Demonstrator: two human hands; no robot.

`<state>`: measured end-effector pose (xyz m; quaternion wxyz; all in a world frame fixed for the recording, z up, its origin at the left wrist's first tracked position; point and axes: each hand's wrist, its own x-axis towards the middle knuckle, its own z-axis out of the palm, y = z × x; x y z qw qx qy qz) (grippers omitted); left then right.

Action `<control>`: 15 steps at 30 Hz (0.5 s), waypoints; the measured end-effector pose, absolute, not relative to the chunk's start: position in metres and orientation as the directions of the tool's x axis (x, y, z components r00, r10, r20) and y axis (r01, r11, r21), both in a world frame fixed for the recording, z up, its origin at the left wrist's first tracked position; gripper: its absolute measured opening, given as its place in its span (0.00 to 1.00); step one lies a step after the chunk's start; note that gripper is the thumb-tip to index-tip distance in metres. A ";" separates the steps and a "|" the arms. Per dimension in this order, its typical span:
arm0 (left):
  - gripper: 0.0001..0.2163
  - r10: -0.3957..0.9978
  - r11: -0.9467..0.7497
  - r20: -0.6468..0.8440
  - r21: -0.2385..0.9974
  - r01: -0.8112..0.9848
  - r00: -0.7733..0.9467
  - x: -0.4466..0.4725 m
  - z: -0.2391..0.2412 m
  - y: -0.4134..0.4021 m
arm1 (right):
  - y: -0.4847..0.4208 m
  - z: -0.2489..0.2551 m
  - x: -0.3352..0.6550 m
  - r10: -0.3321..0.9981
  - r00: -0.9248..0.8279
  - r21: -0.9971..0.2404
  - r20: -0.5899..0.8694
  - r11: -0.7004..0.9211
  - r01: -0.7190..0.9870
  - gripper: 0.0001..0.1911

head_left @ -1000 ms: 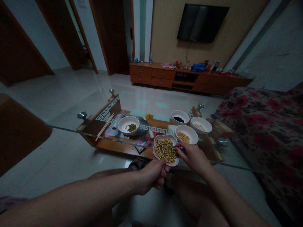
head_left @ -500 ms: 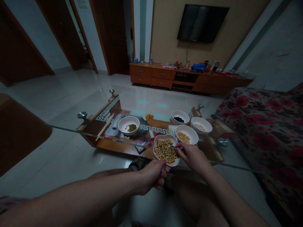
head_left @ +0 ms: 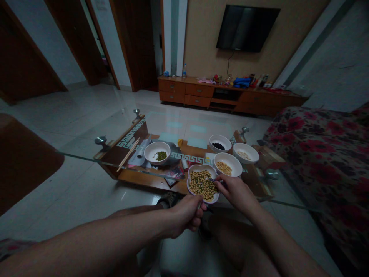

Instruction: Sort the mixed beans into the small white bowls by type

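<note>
A white flower-shaped dish (head_left: 188,187) with a purplish rim holds mixed yellow and green beans at the table's near edge. My left hand (head_left: 188,216) is closed at the dish's near rim, thumb on top and fingers curled below. In my right hand (head_left: 230,188) a thin metal utensil (head_left: 211,179) is pinched, its tip down among the mixed beans; its exact kind is too small to tell. Just beyond stands a white bowl of yellow beans (head_left: 235,161). Farther back are a bowl of black beans (head_left: 220,139) and a bowl of pale pieces (head_left: 250,150). Left of the dish is a bowl of green beans (head_left: 150,150).
The glass table (head_left: 86,154) has a transparent top over a wooden shelf (head_left: 150,184). Wooden chopsticks (head_left: 128,154) show at the left, with a pale roll (head_left: 140,152) beside them. A flowered sofa (head_left: 317,154) is on the right, a TV cabinet (head_left: 198,90) across the room.
Almost nothing differs. Both hands, the dish and the utensil keep the same places, and the view has shifted very slightly.
</note>
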<state>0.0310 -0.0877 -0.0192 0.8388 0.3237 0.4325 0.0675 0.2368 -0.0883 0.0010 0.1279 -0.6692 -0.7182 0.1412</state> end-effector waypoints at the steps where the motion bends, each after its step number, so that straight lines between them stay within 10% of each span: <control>1: 0.10 0.396 0.779 -0.681 0.604 0.168 0.616 0.031 -0.019 -0.088 | -0.088 0.001 0.237 0.997 -0.076 -0.379 0.000 0.070 0.923 0.13; 15: 0.10 0.382 0.791 -0.681 0.590 0.160 0.625 0.030 -0.023 -0.087 | -0.092 0.013 0.244 0.899 0.226 -0.309 0.375 -0.109 0.945 0.16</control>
